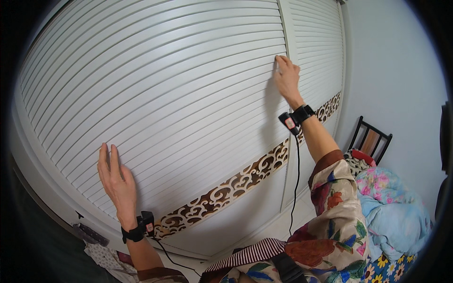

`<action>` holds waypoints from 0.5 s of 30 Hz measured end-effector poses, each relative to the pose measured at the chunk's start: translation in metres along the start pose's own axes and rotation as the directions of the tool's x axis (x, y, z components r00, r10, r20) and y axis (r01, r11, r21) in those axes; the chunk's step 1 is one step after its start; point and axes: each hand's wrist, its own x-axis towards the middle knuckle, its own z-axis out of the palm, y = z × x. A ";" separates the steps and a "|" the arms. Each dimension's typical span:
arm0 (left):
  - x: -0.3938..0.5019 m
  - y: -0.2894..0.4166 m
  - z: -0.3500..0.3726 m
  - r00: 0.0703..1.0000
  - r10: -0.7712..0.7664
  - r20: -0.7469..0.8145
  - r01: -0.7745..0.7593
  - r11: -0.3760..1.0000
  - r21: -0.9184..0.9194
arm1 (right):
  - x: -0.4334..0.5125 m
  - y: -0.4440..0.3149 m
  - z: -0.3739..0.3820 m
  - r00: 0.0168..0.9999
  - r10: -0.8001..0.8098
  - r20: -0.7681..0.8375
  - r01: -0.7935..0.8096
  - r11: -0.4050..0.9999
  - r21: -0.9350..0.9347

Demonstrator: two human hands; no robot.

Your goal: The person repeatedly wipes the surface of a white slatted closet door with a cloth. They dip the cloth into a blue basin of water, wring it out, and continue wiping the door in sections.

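A white louvered sliding wardrobe door [184, 102] fills most of the view, with a carved scrollwork band [230, 189] across its lower part. My left hand [118, 184] is at the door's left side, its fingers apart and pointing up along the slats, holding nothing that I can see. Near the door's right upright frame [287, 35], my right hand [288, 78] has bent fingers with the tips at the slats. Whether something is under those fingers is hidden. Black wrist-worn devices [297, 116] with cables sit on both wrists.
A second louvered door [318, 46] stands to the right, beside a pale wall [389, 70]. Below the wall are a black-framed chair [370, 139] and a heap of light blue flowered bedding [393, 212]. Patterned cloth [104, 260] lies at the lower left. A black cable [294, 184] hangs from the right wrist.
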 end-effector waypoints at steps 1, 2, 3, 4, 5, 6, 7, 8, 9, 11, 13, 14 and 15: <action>0.000 0.001 0.001 1.000 -0.004 0.002 0.004 1.000 -0.002 | -0.004 -0.010 0.001 0.999 0.017 0.047 -0.017 1.000 -0.009; 0.000 0.002 0.001 1.000 -0.007 -0.004 0.007 1.000 -0.005 | -0.009 -0.023 0.001 0.997 -0.073 0.015 0.073 0.997 0.004; -0.001 0.003 0.002 1.000 -0.010 -0.010 0.010 1.000 -0.009 | -0.017 -0.038 -0.001 0.989 -0.145 0.012 0.144 0.986 0.084; -0.001 0.003 0.002 1.000 -0.013 -0.016 0.012 1.000 -0.014 | -0.025 -0.054 -0.003 0.985 -0.164 0.050 0.154 0.976 0.152; -0.001 0.004 0.003 1.000 -0.010 -0.018 0.010 1.000 -0.010 | -0.032 -0.068 -0.004 0.969 -0.243 0.053 0.226 0.949 0.219; 0.000 0.004 0.003 1.000 -0.007 -0.019 0.007 1.000 -0.007 | -0.039 -0.079 -0.007 0.944 -0.313 0.103 0.278 0.925 0.260; 0.000 0.004 0.003 1.000 -0.013 -0.011 0.013 1.000 -0.014 | -0.041 -0.084 -0.009 0.896 -0.424 0.132 0.369 0.876 0.309; 0.000 0.004 0.002 1.000 -0.001 -0.008 0.001 1.000 -0.002 | -0.041 -0.084 -0.011 0.908 -0.394 0.140 0.337 0.887 0.316; 0.000 0.003 0.001 1.000 0.001 0.003 -0.001 1.000 0.000 | -0.039 -0.079 -0.013 0.903 -0.406 0.139 0.347 0.881 0.321; 0.000 0.001 0.000 1.000 -0.005 0.023 0.005 1.000 -0.003 | -0.025 -0.057 -0.012 0.931 -0.363 0.049 0.330 0.889 0.317; -0.002 -0.001 -0.002 0.999 -0.019 0.043 0.020 1.000 -0.011 | -0.008 -0.027 -0.009 0.977 -0.194 -0.092 0.209 0.958 0.195; -0.003 -0.002 -0.002 0.999 -0.018 0.040 0.017 1.000 0.003 | -0.004 -0.012 -0.008 0.993 -0.027 -0.113 0.035 0.997 0.074; -0.004 -0.002 -0.001 0.999 -0.014 0.039 0.013 1.000 0.016 | -0.001 0.000 -0.006 0.991 0.003 -0.137 0.003 0.999 0.045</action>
